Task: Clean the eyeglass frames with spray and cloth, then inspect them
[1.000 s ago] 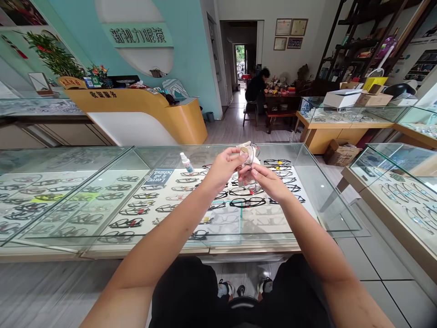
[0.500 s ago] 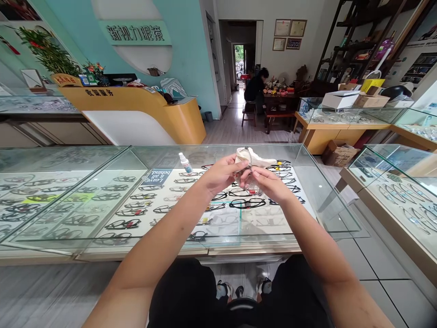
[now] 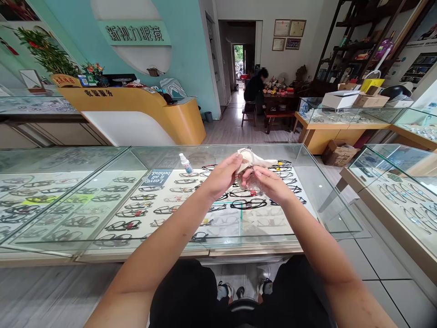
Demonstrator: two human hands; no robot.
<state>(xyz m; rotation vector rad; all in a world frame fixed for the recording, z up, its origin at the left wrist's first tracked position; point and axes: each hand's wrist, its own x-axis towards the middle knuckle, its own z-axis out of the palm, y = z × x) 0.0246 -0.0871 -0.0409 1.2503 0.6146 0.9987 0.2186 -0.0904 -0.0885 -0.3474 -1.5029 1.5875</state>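
Teal wall (image 3: 189, 59) at back left, raised lettering on it. Glass-topped bench (image 3: 256, 250) right in front of the person, rows of spectacles laid out under the glass. Yellow counter (image 3: 187, 119) beyond, left side. Seated co-worker (image 3: 251, 91) in dark clothes far back, at a dark table (image 3: 282, 101) full of small items. White box (image 3: 341, 98) on another glass case, right; brown carton (image 3: 339, 152) on floor below. Blue card (image 3: 160, 176) with white print, left part of the bench. Left hand (image 3: 222, 176): grip closed, thumb and fingers pinching the cloth. Right hand (image 3: 273, 183): grip closed on the glasses, fingertips near the middle of the frame. Off-white cloth (image 3: 265, 162) bunched at the upper lens, loose end trailing right past the frame. Black spectacles (image 3: 248, 204) in the display, just below the hands in view. Held glasses (image 3: 254, 184), thin rims, clear lenses, are between both hands above the bench, turned on end, lower lens hanging free of the cloth. White spray bottle (image 3: 186, 164) upright on the bench, left of the left hand.
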